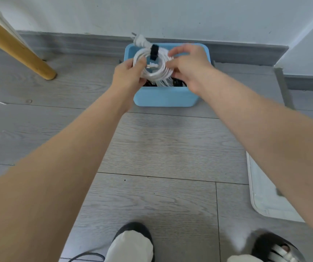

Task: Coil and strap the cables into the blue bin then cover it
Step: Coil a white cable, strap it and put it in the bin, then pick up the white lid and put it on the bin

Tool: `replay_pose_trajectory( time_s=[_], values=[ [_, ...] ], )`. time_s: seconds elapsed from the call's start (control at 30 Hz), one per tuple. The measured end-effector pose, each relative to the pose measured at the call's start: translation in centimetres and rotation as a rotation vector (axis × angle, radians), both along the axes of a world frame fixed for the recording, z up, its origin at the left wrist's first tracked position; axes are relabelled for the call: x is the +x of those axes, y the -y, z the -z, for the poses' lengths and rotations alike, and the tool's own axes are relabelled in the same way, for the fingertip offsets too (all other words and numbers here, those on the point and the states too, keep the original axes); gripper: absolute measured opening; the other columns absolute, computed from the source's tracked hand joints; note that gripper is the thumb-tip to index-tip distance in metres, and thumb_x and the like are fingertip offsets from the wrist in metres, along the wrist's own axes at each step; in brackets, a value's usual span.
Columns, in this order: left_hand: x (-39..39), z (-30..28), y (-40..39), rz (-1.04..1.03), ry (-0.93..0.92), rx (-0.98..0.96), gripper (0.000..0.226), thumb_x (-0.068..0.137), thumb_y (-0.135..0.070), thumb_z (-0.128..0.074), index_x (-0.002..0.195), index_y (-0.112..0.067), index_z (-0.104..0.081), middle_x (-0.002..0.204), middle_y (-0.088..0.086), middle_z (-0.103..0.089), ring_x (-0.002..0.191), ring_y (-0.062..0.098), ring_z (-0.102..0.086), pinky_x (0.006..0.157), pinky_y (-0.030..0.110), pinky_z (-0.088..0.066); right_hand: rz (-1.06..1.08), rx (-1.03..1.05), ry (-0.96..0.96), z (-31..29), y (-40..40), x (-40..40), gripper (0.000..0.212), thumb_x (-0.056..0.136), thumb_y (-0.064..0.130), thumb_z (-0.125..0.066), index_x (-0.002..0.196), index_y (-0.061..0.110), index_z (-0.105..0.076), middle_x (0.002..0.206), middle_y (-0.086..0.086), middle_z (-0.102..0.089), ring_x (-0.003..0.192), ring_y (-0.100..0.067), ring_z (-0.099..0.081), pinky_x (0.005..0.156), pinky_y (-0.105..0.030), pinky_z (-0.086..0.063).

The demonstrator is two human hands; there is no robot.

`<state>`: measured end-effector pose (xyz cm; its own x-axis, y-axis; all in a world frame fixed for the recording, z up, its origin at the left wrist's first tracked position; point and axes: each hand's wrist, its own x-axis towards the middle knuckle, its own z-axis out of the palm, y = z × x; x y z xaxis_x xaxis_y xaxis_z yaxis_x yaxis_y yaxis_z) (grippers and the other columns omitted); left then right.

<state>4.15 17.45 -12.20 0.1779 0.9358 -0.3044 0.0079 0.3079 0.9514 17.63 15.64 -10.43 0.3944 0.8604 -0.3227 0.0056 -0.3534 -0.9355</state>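
— White cable (152, 71), coiled in a ring: where is it?

— Held in the air over the open top of the blue bin (166, 98), toward the bin's left half. A black strap (154, 52) wraps the coil at its far side, and a white plug (140, 41) sticks out beyond the strap, past the bin's far rim.

— State of the hands?

— Both grip the coil. The left hand (127, 76) clasps its left side, thumb curled over the loops. The right hand (188, 63) pinches its right side, fingers bent onto the strands.

— Contents of the bin?

— Dark cables (178, 83) show inside near the front wall, below the coil, with some white strands beside them. Detail is too dim to say more.

— Where does the bin stand?

— On the grey wood-grain floor (161, 148), close to the grey skirting board (66, 42) under the white wall.

— Other items?

— A pale lid (265, 195) lies flat on the floor at the right edge, partly behind the right forearm. A wooden leg (15, 46) slants down at the far left. A black cord (85, 256) curves along the bottom edge, near the person's feet.
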Motion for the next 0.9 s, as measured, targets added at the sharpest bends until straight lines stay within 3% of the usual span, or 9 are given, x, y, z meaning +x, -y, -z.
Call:
replay_pose_trajectory(
  time_s=[0.1,0.17,0.23,0.37,0.43,0.53,0.63,0.73,0.9],
  values=[
    [0.3,-0.3,-0.6,-0.018,-0.041,-0.057,0.009,0.096,-0.020,-0.050,0.088,-0.016,-0.053,0.090,0.002,-0.050,0.087,0.017,-0.048,0.078,0.022,-0.047,0.082,-0.017,0.094,0.5,-2.7,1.2,0.024,0.081,-0.007,-0.057,0.074,0.016,-0.056,0.088,-0.006,-0.059,0.092,-0.027,-0.063,0.083,-0.038,-0.056],
    [0.5,0.4,-0.4,-0.021,-0.161,-0.057,0.017,0.093,-0.016,-0.048,0.076,-0.018,-0.048,0.083,0.002,-0.045,0.085,0.017,-0.041,0.073,0.023,-0.045,0.003,-0.143,0.187,1.5,-2.8,2.0,0.012,0.085,0.000,-0.055,0.087,0.011,-0.058,0.094,-0.007,-0.058,0.093,-0.025,-0.060,0.085,-0.034,-0.054],
    [1.0,1.3,0.6,-0.031,-0.288,0.014,0.022,0.092,-0.008,-0.043,0.075,-0.016,-0.054,0.084,0.002,-0.054,0.081,0.017,-0.049,0.076,0.027,-0.048,0.056,-0.212,0.306,2.3,-1.9,3.0,0.017,0.087,0.006,-0.055,0.102,0.005,-0.062,0.100,-0.010,-0.060,0.091,-0.026,-0.060,0.083,-0.031,-0.053],
    [3.3,2.3,3.6,0.122,-0.381,0.104,0.031,0.093,0.000,-0.034,0.086,-0.011,-0.062,0.079,-0.004,-0.061,0.071,0.005,-0.056,0.070,0.020,-0.049,0.130,-0.149,0.309,1.9,2.3,5.1,0.023,0.086,-0.001,-0.046,0.076,0.008,-0.065,0.074,-0.006,-0.062,0.068,-0.018,-0.062,0.068,-0.026,-0.058],
    [5.3,2.7,5.2,0.223,-0.391,0.042,0.031,0.093,0.000,-0.034,0.082,-0.011,-0.061,0.078,-0.003,-0.061,0.072,0.007,-0.058,0.068,0.018,-0.049,0.145,-0.179,0.363,2.4,4.7,7.0,0.028,0.085,-0.001,-0.042,0.068,0.011,-0.062,0.071,-0.006,-0.063,0.068,-0.021,-0.062,0.072,-0.032,-0.058],
    [8.3,3.9,8.2,0.461,-0.481,-0.071,0.025,0.094,-0.003,-0.039,0.084,-0.008,-0.061,0.084,0.006,-0.064,0.081,0.018,-0.061,0.072,0.025,-0.052,-0.040,-0.426,0.743,4.3,8.9,9.5,0.023,0.088,0.005,-0.044,0.094,0.007,-0.067,0.101,-0.019,-0.066,0.097,-0.035,-0.063,0.084,-0.037,-0.051],
    [11.2,5.6,11.4,0.773,-0.674,-0.042,0.025,0.093,-0.005,-0.043,0.101,0.001,-0.066,0.103,0.017,-0.067,0.100,0.029,-0.064,0.088,0.037,-0.052,-0.368,-0.807,1.071,6.8,15.3,11.2,0.026,0.092,0.011,-0.048,0.114,0.006,-0.060,0.115,-0.015,-0.060,0.111,-0.032,-0.056,0.076,-0.032,-0.045],
    [13.7,6.2,12.9,0.837,-0.695,-0.048,0.023,0.092,-0.005,-0.046,0.099,0.000,-0.067,0.101,0.017,-0.068,0.100,0.030,-0.065,0.089,0.037,-0.053,-0.470,-0.952,1.030,9.2,19.4,11.9,0.023,0.091,0.016,-0.052,0.112,0.009,-0.060,0.107,-0.010,-0.060,0.105,-0.029,-0.058,0.063,-0.026,-0.037],
    [15.3,6.0,13.0,0.787,-0.656,-0.075,0.019,0.092,-0.004,-0.044,0.094,-0.002,-0.063,0.095,0.015,-0.064,0.097,0.030,-0.064,0.092,0.040,-0.051,-0.439,-0.919,0.940,10.2,21.2,11.2,0.032,0.087,-0.004,-0.044,0.115,0.003,-0.058,0.119,-0.015,-0.058,0.109,-0.032,-0.057,0.077,-0.032,-0.045]
  ],
)
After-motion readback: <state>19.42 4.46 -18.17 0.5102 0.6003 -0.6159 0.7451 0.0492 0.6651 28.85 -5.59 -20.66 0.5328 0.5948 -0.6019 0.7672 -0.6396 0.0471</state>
